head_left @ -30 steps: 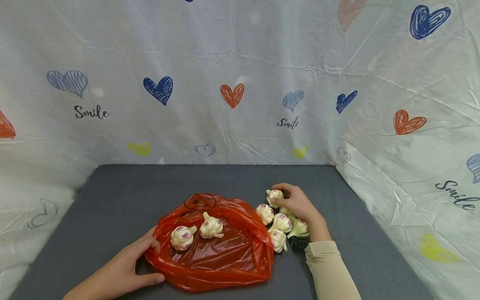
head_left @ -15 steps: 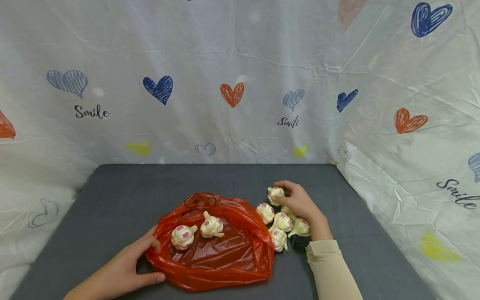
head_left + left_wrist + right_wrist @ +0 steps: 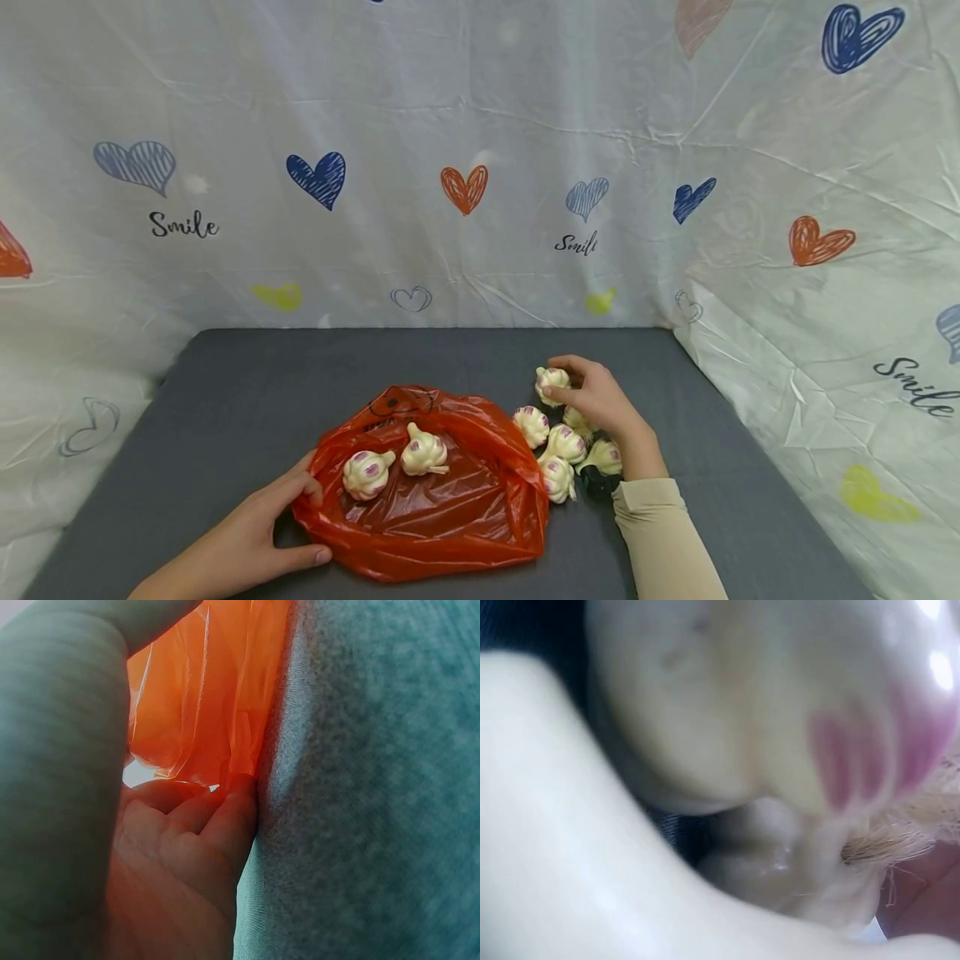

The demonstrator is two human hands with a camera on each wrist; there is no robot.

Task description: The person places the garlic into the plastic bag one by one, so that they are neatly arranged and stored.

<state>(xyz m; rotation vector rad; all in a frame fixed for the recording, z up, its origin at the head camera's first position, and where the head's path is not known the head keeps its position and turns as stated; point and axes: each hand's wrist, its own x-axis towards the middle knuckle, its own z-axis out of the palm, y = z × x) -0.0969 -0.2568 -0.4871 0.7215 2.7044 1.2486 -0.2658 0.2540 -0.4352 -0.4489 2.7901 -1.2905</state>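
Note:
My left hand holds the left edge of an open red plastic bag, fingers at its rim and thumb along the near side. In the left wrist view its fingers bend against the orange-red plastic. Two white garlic bulbs with purple streaks lie inside the bag. Right of it, my right hand pinches a garlic bulb between thumb and fingers at the far end of a pile. That bulb fills much of the right wrist view, blurred.
Several more garlic bulbs are heaped against the bag's right side, with black material among them. Everything rests on a dark grey tabletop. Behind it hangs a white sheet printed with hearts.
My right hand has shifted slightly away from me and to the right, the garlic bulb moving with it. The left hand and the bag stay almost still.

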